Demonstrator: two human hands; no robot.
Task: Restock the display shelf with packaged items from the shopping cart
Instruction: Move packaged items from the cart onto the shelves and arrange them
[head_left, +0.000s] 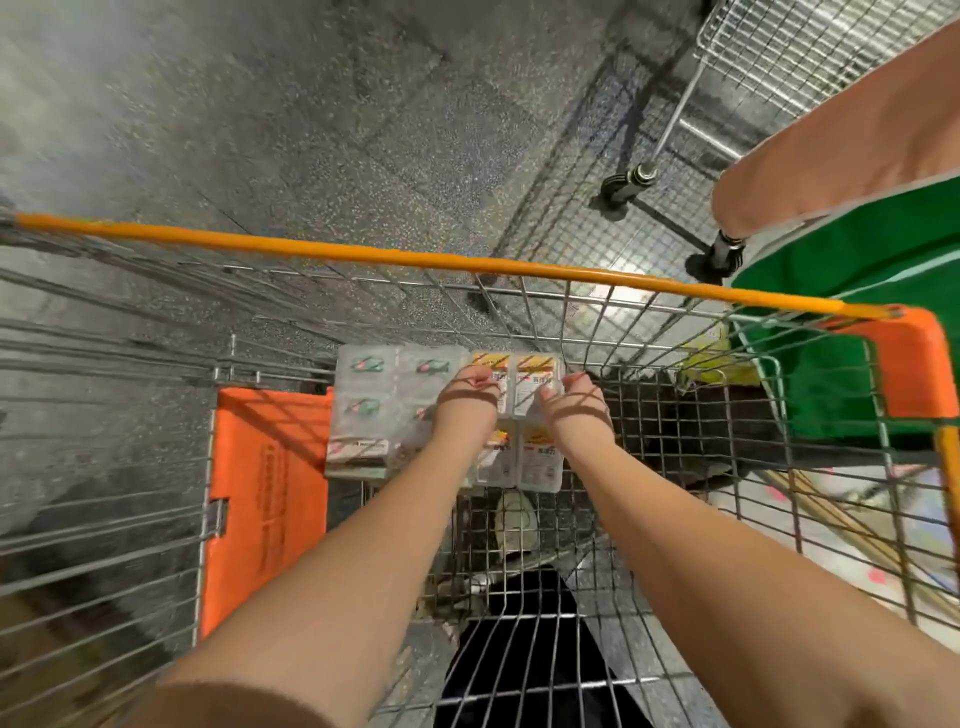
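1. The restocking looks to be at an early or middle stage: packaged items still lie in the shopping cart (519, 291), and the display shelf itself is not plainly in view, so nothing shows how much has already been placed.
2. Both hands reach down into the cart basket. The left hand (467, 397) and the right hand (576, 400) sit on either side of the yellow-labelled packs (535, 395), a block of clear-wrapped packets with yellow and white labels.
3. The fingers of both hands curl over the top edges of these packs, left on the left side and right on the right, so they appear to be gripping the block for a lift; the frame is blurred, so how firm the hold is cannot be told.
4. Just beside them, touching on the left, lie the green-labelled packs (366, 400), a similar clear-wrapped block that neither hand holds.
5. Both blocks rest near the far end of the cart, next to an orange flap (267, 499) at the basket's left side.
6. The wire floor nearer the person carries no packs, only dark shapes seen through the mesh.
7. What is left, as I judge it: lift out the yellow-labelled packs, carry them to the shelf, then come back for the green-labelled ones.
8. A wire rack (810, 57) on castors stands well apart at the upper right; whether it is the display shelf I cannot say.
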